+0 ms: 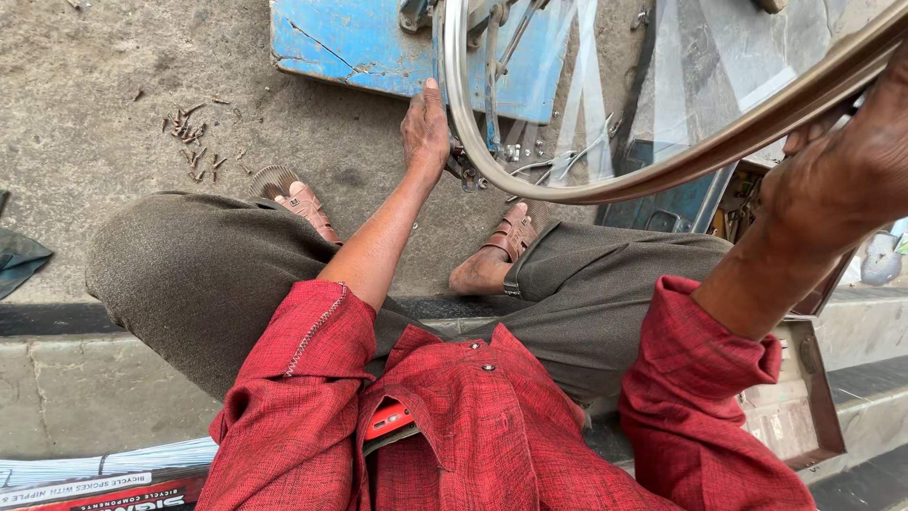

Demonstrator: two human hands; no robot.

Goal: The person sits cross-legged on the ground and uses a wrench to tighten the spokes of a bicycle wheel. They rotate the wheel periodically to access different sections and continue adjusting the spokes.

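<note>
Steel and spoked, the bicycle wheel rim point(605, 180) stands on edge over the concrete ground point(95, 123), arcing from the far blue metal stand point(359, 43) towards the right edge of view. The left hand point(426, 128) rests against the rim's low far-left curve, fingers extended downward onto it. The right hand point(842, 170) wraps the rim's near upper-right stretch, fingers curled around it. Small rusty nipples point(194, 142) lie scattered well to the left.

Your left hand point(425, 128) at the wheel rim point(605, 183) low side, your right hand point(842, 170) gripping its upper edge, blue stand point(350, 43) beneath.
</note>
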